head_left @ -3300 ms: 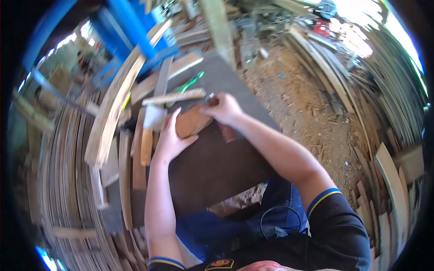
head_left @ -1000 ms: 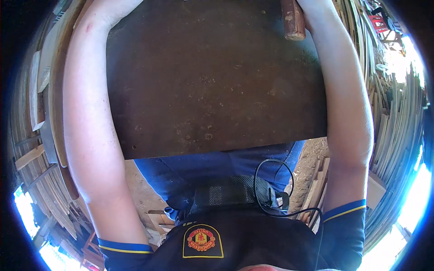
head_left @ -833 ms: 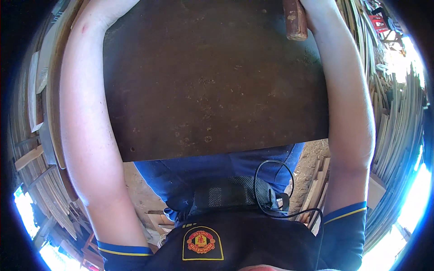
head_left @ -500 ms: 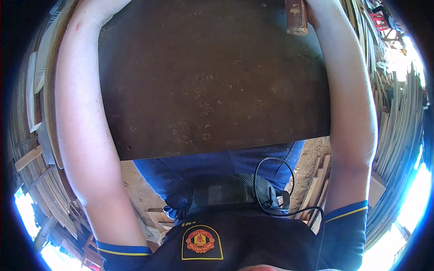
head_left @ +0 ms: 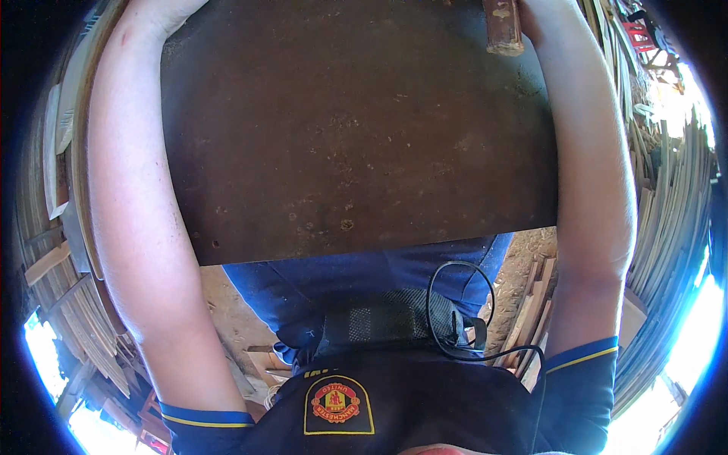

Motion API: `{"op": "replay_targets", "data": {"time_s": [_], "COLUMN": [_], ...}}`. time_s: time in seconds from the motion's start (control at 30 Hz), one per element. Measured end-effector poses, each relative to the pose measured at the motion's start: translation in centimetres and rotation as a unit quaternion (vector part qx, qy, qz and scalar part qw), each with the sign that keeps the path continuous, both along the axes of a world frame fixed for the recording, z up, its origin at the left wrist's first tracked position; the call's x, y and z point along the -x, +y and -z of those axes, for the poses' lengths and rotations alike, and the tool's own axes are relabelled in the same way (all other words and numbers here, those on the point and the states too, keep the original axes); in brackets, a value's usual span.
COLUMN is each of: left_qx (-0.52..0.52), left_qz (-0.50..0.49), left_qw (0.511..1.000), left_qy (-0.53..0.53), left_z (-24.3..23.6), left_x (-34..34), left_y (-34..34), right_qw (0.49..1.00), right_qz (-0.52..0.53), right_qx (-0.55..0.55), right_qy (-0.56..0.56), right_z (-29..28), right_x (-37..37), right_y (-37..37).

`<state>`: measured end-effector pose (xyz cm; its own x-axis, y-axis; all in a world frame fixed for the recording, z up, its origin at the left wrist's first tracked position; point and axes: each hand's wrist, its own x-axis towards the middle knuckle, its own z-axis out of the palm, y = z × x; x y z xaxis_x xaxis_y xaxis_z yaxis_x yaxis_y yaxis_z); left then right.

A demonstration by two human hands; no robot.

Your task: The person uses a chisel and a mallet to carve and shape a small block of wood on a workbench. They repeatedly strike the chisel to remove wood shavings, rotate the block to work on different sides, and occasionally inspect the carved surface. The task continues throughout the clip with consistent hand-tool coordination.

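Observation:
A broad dark brown board [head_left: 356,152] with scuffs and pale specks lies in front of me, its near edge above my lap. Both forearms reach forward along its two sides. Of my left hand [head_left: 176,9] only the wrist and heel show, at the board's far left; the fingers are cut off by the top edge. My right hand [head_left: 540,7] is likewise cut off at the far right. Right beside it, over the board, is the end of a squared reddish-brown wooden piece [head_left: 503,29]. Whether my right fingers grip that piece is hidden.
Long wooden strips [head_left: 671,205] are stacked at the right, with more boards [head_left: 64,152] at the left. Short timber pieces [head_left: 531,303] lie on the dusty ground by my right side. A black cable [head_left: 431,303] loops from a mesh waist pouch [head_left: 379,322].
The wooden piece by my right hand has shifted slightly up and to the right. My forearms have moved a little outward; the board's near edge sits marginally higher.

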<state>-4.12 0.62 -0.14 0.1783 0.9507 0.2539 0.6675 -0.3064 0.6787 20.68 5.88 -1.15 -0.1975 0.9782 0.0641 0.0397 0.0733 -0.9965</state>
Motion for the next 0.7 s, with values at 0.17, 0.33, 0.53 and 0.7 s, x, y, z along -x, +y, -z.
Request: {"op": "replay_targets", "data": {"time_s": [0.17, 0.33, 0.53, 0.7], "left_qx": [0.027, 0.046, 0.052, 0.034], "left_qz": [0.013, 0.016, 0.034, -0.015], "left_qw": [0.999, 0.999, 0.998, 0.994], "left_qy": [-0.02, -0.009, -0.015, 0.1], "left_z": [0.5, -0.4, -1.0, -1.5], "left_x": [1.0, 0.5, -0.1, -0.1], "left_y": [-0.3, -0.3, -0.7, -0.6], "right_qw": [0.996, 0.992, 0.993, 0.988], "right_qz": [0.031, 0.022, -0.009, -0.054], "right_qx": [0.026, 0.034, 0.023, 0.011], "right_qy": [-0.074, -0.119, -0.116, -0.142], "right_z": [-1.0, -2.0, -0.9, -0.8], "right_x": [1.9, 1.5, 0.8, 0.0], "right_y": [-1.2, -1.6, -0.1, -0.2]}}
